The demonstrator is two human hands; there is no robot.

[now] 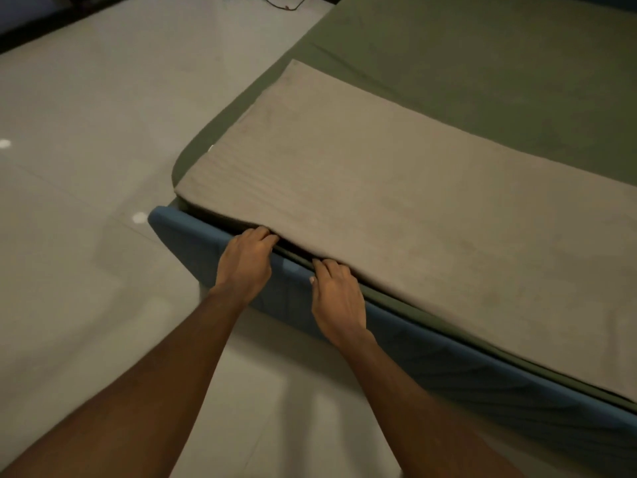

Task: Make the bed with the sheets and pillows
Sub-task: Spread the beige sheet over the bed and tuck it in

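A folded grey-beige blanket (396, 188) lies flat across the foot of the bed, on top of an olive-green sheet (482, 70) that covers the mattress. My left hand (246, 260) and my right hand (336, 294) are side by side at the blanket's near edge, above the blue bed frame (448, 367). The fingers of both hands curl under the blanket's hem, between it and the green sheet, and their tips are hidden there. No pillows are in view.
Pale glossy floor tiles (103, 167) spread out to the left and under my arms. A dark cable (286, 3) lies on the floor at the top, near a dark piece of furniture (34, 19) at the top left.
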